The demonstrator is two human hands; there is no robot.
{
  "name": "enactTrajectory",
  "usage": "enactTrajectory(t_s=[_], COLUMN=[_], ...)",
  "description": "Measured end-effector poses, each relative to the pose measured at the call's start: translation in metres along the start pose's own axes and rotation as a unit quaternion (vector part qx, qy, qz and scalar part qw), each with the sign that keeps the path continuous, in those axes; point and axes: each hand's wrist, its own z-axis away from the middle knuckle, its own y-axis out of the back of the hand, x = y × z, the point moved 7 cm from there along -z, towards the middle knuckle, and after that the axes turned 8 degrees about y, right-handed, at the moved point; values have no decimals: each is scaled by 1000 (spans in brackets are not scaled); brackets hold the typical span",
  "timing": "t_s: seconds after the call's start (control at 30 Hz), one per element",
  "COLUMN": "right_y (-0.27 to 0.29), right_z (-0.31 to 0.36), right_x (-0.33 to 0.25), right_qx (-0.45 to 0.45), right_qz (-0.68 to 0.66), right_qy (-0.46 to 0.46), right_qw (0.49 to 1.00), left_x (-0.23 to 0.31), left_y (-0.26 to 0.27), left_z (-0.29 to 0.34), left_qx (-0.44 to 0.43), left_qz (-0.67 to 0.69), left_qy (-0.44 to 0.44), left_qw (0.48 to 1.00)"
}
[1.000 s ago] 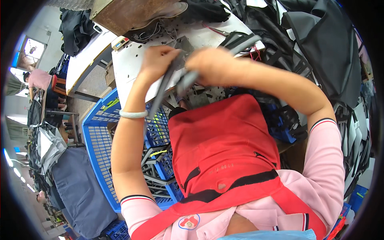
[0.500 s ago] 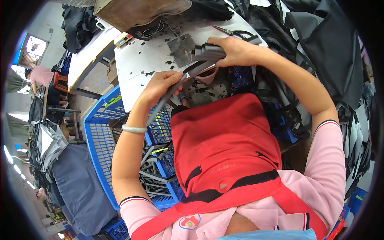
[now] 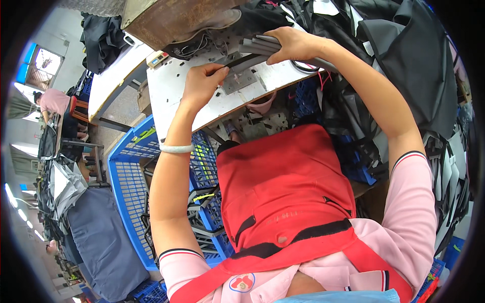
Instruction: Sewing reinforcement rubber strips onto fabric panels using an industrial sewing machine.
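My right hand (image 3: 298, 44) is closed around a bundle of grey strips (image 3: 259, 46), whose ends stick out to the left of the thumb. My left hand (image 3: 203, 83) pinches the left end of a dark grey strip (image 3: 248, 62). That strip stretches between both hands, above a flat metal plate (image 3: 239, 82) on the white table (image 3: 172, 96). Small black scraps lie scattered around the plate. Behind the hands stands a worn, brownish machine housing (image 3: 172, 20).
A blue plastic crate (image 3: 126, 197) with grey strips inside stands to my left. Dark fabric (image 3: 409, 65) is heaped at the right. A small box-shaped device (image 3: 157, 59) sits at the table's far left edge. Another person (image 3: 53, 101) works in the far left background.
Both hands have moved away from my body, over the metal plate. The loose grey length that hung from my left hand beside the forearm no longer shows.
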Motion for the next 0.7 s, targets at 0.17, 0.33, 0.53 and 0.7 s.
enactTrajectory(t_s=[0.17, 0.33, 0.53, 0.7], right_y=[4, 5, 5, 11], right_z=[-8, -11, -22, -12], right_x=[0, 6, 13, 26], right_qx=[-11, -11, 0, 42], right_qz=[-2, -15, 8, 27], right_qy=[-16, -25, -25, -38], right_qw=[1000, 1000, 1000, 998], left_x=[-2, -2, -12, -18], left_y=[3, 7, 7, 13], left_z=[-9, -13, -23, -21], left_qx=[7, 8, -2, 41], left_qz=[26, 47, 88, 221], left_qy=[-1, 16, 26, 26], left_qw=[1000, 999, 996, 974])
